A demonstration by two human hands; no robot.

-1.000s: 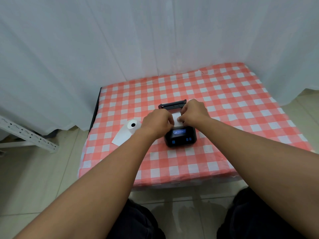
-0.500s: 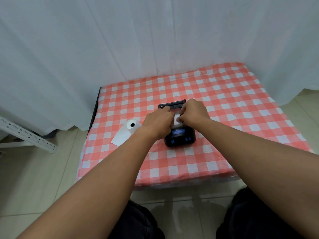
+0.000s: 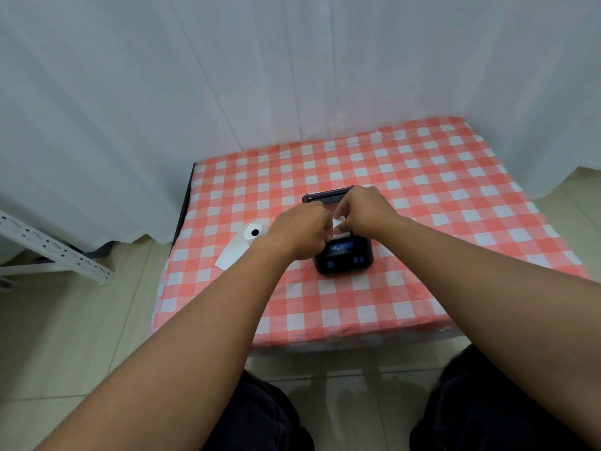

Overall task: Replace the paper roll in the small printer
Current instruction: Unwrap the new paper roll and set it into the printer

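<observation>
Paper roll (image 3: 340,227) shows only as a small white patch between the two hands, sitting at the open top of the small printer (image 3: 342,255); the left hand (image 3: 300,234) and right hand (image 3: 364,211) both pinch it with curled fingers, knuckles nearly touching; the printer is black, squat, with a lit bluish screen and blue buttons on its near face, its lid (image 3: 327,195) standing open behind the hands; it rests near the middle of the tabletop (image 3: 422,196), which wears a red-and-white checked cloth; a second white roll (image 3: 255,232) lies to the left, its dark core facing up and a loose strip trailing toward the near edge; white curtains (image 3: 227,76) hang behind.
</observation>
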